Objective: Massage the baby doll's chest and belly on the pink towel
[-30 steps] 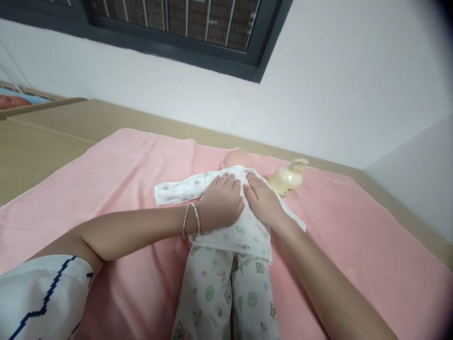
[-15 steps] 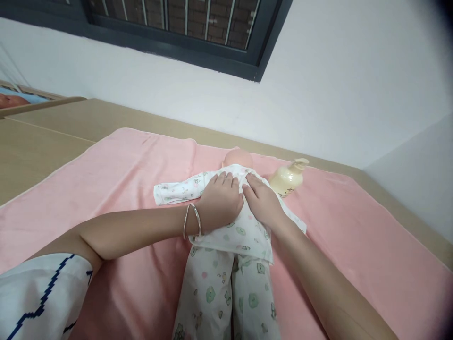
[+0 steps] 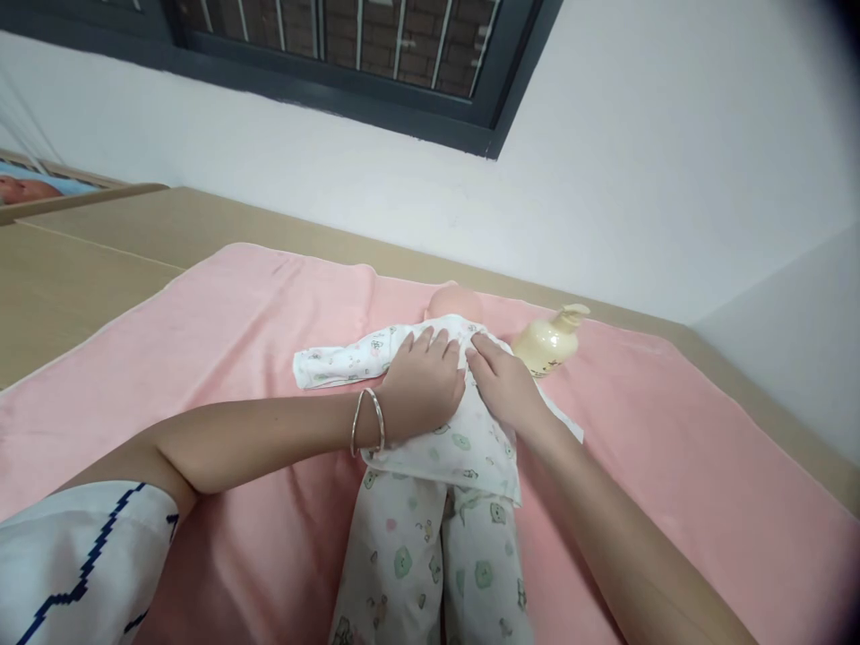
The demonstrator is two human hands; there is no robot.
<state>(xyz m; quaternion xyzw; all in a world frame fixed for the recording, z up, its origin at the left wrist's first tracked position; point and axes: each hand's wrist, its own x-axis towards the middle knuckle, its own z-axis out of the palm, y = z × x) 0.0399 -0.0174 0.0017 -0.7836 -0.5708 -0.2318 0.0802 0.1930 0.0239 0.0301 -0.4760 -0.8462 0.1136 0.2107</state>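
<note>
Hands lie side by side high on the white patterned shirt (image 3: 463,461) of what I take to be a doll, its head (image 3: 454,302) just beyond them; which way up it faces, I cannot tell. I have the left hand (image 3: 425,387) laid out flat, fingers extended and slightly spread, gripping nothing that I can see. My right hand (image 3: 505,385) is unclenched too, fingers bent a little onto the cloth; any pinch beneath it is hidden.

By my judgement the dressing looks well along: the shirt covers the trunk, the trousers (image 3: 403,573) cover the legs. What is left I cannot judge, since neither the inside of the sleeves nor any fastening shows.

My left forearm comes in nearly level from a bent elbow, a bracelet (image 3: 378,421) at the wrist; the right one slants up from the lower right corner. One shirt sleeve (image 3: 346,363) stretches out leftward, the other peeks out past my right wrist. Near the right hand stands a pump bottle (image 3: 546,342). All of it sits on a pink blanket (image 3: 658,430), with a wall (image 3: 638,179) and dark window frame (image 3: 430,112) behind.
</note>
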